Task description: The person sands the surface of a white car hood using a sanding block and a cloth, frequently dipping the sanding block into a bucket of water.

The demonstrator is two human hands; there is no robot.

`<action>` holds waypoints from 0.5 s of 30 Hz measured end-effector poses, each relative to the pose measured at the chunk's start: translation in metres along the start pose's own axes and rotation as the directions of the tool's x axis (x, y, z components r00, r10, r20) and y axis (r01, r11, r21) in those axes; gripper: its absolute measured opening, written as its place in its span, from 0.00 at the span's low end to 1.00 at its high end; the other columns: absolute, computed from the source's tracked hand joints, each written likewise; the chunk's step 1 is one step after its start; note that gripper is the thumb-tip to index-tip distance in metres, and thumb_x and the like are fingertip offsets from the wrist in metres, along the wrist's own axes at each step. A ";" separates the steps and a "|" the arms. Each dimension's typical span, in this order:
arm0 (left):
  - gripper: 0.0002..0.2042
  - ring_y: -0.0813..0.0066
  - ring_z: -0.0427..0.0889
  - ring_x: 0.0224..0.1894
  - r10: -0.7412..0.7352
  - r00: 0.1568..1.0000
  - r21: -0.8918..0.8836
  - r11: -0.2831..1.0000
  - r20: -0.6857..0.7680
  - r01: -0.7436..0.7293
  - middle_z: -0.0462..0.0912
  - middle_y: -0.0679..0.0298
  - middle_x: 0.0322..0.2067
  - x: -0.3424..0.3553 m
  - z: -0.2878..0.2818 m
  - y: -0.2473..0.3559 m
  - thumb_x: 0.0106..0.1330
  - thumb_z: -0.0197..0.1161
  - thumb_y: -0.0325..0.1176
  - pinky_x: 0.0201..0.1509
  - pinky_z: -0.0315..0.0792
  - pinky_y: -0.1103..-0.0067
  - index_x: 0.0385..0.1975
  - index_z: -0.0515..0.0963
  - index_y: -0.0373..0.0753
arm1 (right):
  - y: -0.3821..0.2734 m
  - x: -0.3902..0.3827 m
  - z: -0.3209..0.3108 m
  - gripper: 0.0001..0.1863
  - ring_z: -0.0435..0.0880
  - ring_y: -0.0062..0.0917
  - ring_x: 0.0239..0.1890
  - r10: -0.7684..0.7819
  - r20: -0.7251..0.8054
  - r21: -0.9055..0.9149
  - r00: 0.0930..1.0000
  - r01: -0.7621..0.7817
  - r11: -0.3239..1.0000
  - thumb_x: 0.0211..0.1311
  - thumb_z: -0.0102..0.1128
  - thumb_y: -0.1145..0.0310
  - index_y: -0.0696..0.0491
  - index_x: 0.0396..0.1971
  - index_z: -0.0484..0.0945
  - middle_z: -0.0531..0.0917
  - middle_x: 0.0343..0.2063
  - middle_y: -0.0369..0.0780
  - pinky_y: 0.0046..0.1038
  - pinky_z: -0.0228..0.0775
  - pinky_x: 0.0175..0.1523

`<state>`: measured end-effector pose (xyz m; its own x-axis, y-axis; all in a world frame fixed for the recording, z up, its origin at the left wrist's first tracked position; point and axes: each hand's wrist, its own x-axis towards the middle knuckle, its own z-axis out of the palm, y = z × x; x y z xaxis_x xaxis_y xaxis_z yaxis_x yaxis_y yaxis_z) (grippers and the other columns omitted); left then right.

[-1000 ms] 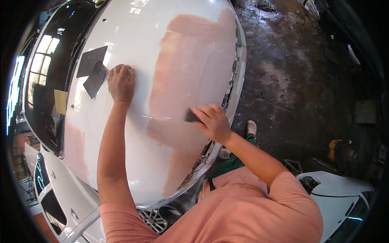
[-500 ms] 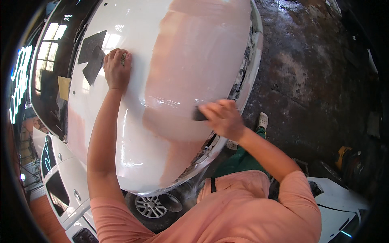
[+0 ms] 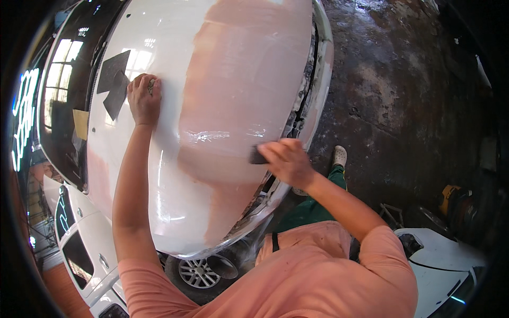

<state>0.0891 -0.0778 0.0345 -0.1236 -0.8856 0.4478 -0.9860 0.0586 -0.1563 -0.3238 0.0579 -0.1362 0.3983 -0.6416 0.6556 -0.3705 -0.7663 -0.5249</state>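
Note:
A white car hood (image 3: 164, 59) with a broad pinkish, partly sanded patch (image 3: 244, 79) lies before me. My right hand (image 3: 288, 161), smeared by motion, grips a dark piece of sandpaper (image 3: 258, 155) against the patch near the hood's front edge. On the white part farther left rests my left hand (image 3: 143, 100), its fingers curled round a small pale, yellowish-grey thing (image 3: 151, 86) that mostly hides under them. Just left of that hand lie two dark grey sandpaper sheets (image 3: 112, 71), overlapping. Wet-looking shine shows on the patch between my hands.
A tan sheet (image 3: 80, 124) lies by the windshield's base. Past the hood's front edge is an open gap, then a stained dark floor (image 3: 382, 95). A wheel (image 3: 198, 272) stands below the hood's near corner. Another white vehicle (image 3: 95, 254) is at lower left, a white car panel (image 3: 445, 254) at lower right.
The view has shifted, so the hood sits slightly farther left and lower. My right hand has moved a little along the patch with the sandpaper; my left hand stays in place on the hood.

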 end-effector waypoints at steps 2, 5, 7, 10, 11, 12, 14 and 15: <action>0.09 0.54 0.78 0.58 -0.004 1.000 0.003 1.000 -0.006 0.004 0.84 0.62 0.52 -0.001 0.001 -0.001 0.75 0.64 0.42 0.69 0.67 0.61 0.45 0.82 0.44 | -0.034 0.060 0.029 0.30 0.76 0.34 0.53 -0.050 -0.007 -0.064 0.999 0.050 0.997 0.59 0.68 0.57 0.50 0.62 0.81 0.81 0.55 0.34 0.39 0.70 0.61; 0.09 0.54 0.77 0.59 -0.001 1.000 0.019 1.000 0.011 0.000 0.84 0.62 0.53 -0.005 0.004 -0.006 0.75 0.64 0.42 0.69 0.67 0.60 0.45 0.82 0.44 | -0.080 0.149 0.070 0.27 0.78 0.34 0.55 0.030 0.178 -0.087 0.983 -0.015 0.996 0.60 0.66 0.60 0.50 0.60 0.82 0.81 0.55 0.36 0.38 0.72 0.61; 0.10 0.53 0.77 0.60 -0.006 1.000 0.023 1.000 0.020 0.005 0.84 0.62 0.54 -0.007 0.003 -0.009 0.75 0.64 0.42 0.69 0.67 0.60 0.47 0.82 0.45 | -0.088 0.157 0.078 0.26 0.78 0.33 0.55 0.052 0.190 -0.064 0.980 -0.041 0.997 0.61 0.66 0.61 0.50 0.60 0.82 0.81 0.55 0.36 0.38 0.71 0.62; 0.11 0.53 0.76 0.61 -0.017 0.999 0.006 1.000 0.033 0.017 0.83 0.62 0.54 -0.017 0.001 -0.018 0.74 0.64 0.41 0.70 0.67 0.60 0.50 0.83 0.46 | -0.058 0.096 0.051 0.28 0.77 0.34 0.54 0.004 0.067 -0.022 0.998 -0.002 1.000 0.60 0.68 0.60 0.49 0.62 0.81 0.81 0.54 0.35 0.39 0.71 0.62; 0.11 0.53 0.76 0.61 -0.018 0.999 -0.007 1.000 0.029 0.019 0.83 0.63 0.55 -0.014 0.001 -0.013 0.74 0.64 0.41 0.70 0.67 0.60 0.50 0.83 0.46 | -0.039 0.068 0.033 0.29 0.76 0.34 0.54 -0.015 0.024 -0.066 1.000 0.017 0.998 0.60 0.70 0.59 0.49 0.62 0.81 0.81 0.53 0.35 0.40 0.71 0.61; 0.12 0.53 0.76 0.62 -0.017 1.000 -0.020 1.000 0.021 0.018 0.83 0.63 0.55 -0.010 0.000 -0.009 0.74 0.64 0.41 0.70 0.67 0.61 0.51 0.83 0.46 | -0.021 0.044 0.014 0.30 0.76 0.34 0.53 -0.007 0.036 -0.047 0.999 0.009 0.999 0.59 0.71 0.59 0.48 0.63 0.81 0.81 0.52 0.35 0.40 0.71 0.61; 0.12 0.54 0.76 0.62 -0.047 0.999 0.014 0.999 0.009 0.047 0.83 0.64 0.55 -0.008 -0.003 -0.005 0.74 0.64 0.41 0.71 0.67 0.61 0.53 0.83 0.48 | 0.012 0.038 -0.002 0.30 0.76 0.35 0.53 -0.028 0.047 -0.122 0.999 0.033 0.992 0.59 0.72 0.60 0.47 0.63 0.81 0.81 0.51 0.35 0.42 0.71 0.60; 0.13 0.54 0.75 0.63 -0.050 0.999 0.026 0.998 0.023 0.049 0.83 0.64 0.56 -0.011 -0.002 -0.006 0.74 0.64 0.41 0.71 0.67 0.61 0.53 0.84 0.48 | 0.032 0.052 0.002 0.28 0.76 0.37 0.53 -0.034 0.046 -0.215 0.998 0.043 0.976 0.61 0.72 0.61 0.47 0.62 0.81 0.82 0.50 0.36 0.43 0.71 0.60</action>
<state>0.0965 -0.0677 0.0323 -0.0720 -0.8975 0.4350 -0.9876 0.0031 -0.1571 -0.3130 -0.0004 -0.1202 0.4486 -0.6160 0.6476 -0.5248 -0.7680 -0.3670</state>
